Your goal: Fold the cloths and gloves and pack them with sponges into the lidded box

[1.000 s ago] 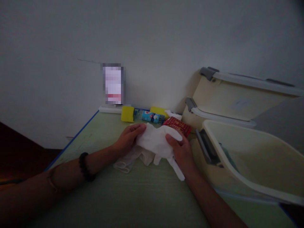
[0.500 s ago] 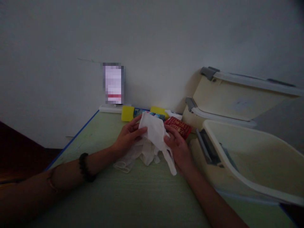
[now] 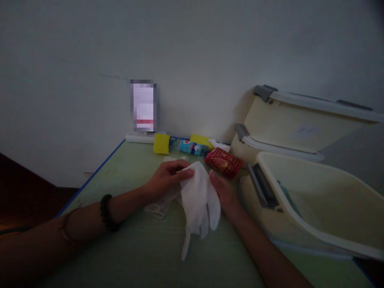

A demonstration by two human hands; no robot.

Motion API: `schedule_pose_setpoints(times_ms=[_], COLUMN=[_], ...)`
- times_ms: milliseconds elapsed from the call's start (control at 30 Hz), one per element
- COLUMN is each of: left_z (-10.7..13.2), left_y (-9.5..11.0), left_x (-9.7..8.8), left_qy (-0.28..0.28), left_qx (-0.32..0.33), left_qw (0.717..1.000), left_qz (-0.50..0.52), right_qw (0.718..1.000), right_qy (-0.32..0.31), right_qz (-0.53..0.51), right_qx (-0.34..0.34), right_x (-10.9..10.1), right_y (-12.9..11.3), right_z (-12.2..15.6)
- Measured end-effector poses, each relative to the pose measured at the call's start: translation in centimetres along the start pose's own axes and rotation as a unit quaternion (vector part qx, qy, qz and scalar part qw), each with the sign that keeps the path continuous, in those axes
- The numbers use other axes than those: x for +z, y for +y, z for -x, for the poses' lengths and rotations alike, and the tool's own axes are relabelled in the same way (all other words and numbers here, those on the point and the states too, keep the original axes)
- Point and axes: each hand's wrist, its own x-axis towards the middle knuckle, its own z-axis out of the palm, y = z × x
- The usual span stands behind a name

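Observation:
A white glove [image 3: 199, 200] hangs between my two hands above the table, its fingers dangling down toward me. My left hand [image 3: 169, 178] pinches the cuff end, thumb on top. At the glove's right edge, my right hand [image 3: 226, 196] is closed on the fabric; most of its fingers are hidden behind the glove. Beneath and behind my left hand, another white glove [image 3: 157, 210] lies on the green table [image 3: 135, 248], partly covered.
Along the wall lie a yellow sponge [image 3: 161, 144], a clear bottle with a blue label [image 3: 190, 147], another yellow piece [image 3: 201, 140] and a red packet [image 3: 223, 162]. A blurred-out phone [image 3: 143, 106] stands at the back left. Cream lidded bins [image 3: 261, 224] occupy the right side.
The glove has been turned over, so its fingers now hang toward me instead of off to the right. It has also come lower and nearer, uncovering the bottle and red packet.

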Motion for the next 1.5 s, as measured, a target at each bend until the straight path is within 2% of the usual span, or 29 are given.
schedule_pose_setpoints(times_ms=[67, 167, 300, 400, 533, 767, 900, 1000, 1100, 1233, 1367, 1500], left_z=[0.1, 0.1, 0.0, 0.0, 0.1, 0.4, 0.4, 0.5, 0.5, 0.2, -0.4, -0.8], left_y=[0.1, -0.1, -0.4, -0.4, -0.3, -0.3, -0.3, -0.3, -0.5, -0.5, -0.3, 0.4], left_x=[0.0, -0.1, -0.1, 0.0, 0.1, 0.2, 0.1, 0.1, 0.1, -0.1, -0.5, -0.7], left_qy=[-0.017, -0.008, 0.023, 0.020, -0.020, -0.133, -0.143, -0.145, -0.125, -0.049, 0.023, 0.089], left_qx=[0.033, 0.055, 0.030, -0.003, -0.027, -0.086, -0.097, -0.086, -0.073, -0.062, -0.027, -0.034], left_qw=[0.999, 0.998, 0.999, 0.998, 0.998, 0.987, 0.984, 0.983, 0.988, 0.996, 0.986, 0.962], left_qz=[-0.019, -0.015, 0.028, 0.053, 0.052, 0.021, 0.052, 0.073, 0.057, 0.049, 0.165, 0.257], right_qw=[1.000, 0.998, 0.987, 0.971, 0.952, 0.935, 0.926, 0.931, 0.934, 0.920, 0.911, 0.904], right_qy=[-0.018, -0.017, 0.037, 0.071, 0.104, 0.156, 0.162, 0.154, 0.168, 0.233, 0.258, 0.270], right_qz=[-0.015, -0.068, -0.155, -0.227, -0.283, -0.315, -0.337, -0.329, -0.313, -0.311, -0.316, -0.325], right_qx=[0.007, -0.005, -0.024, -0.037, -0.048, -0.052, -0.045, -0.042, -0.047, -0.058, -0.067, -0.068], right_x=[0.3, 0.6, 0.6, 0.4, 0.4, 0.1, 0.2, 0.3, 0.2, -0.4, -0.7, -0.2], right_y=[-0.2, -0.2, -0.2, -0.6, -0.9, -0.6, -0.7, -0.6, -0.2, 0.3, 0.4, 0.2], right_z=[0.2, 0.4, 0.2, 0.0, -0.2, -0.9, -1.0, -1.0, -0.9, -1.1, -1.4, -1.3])
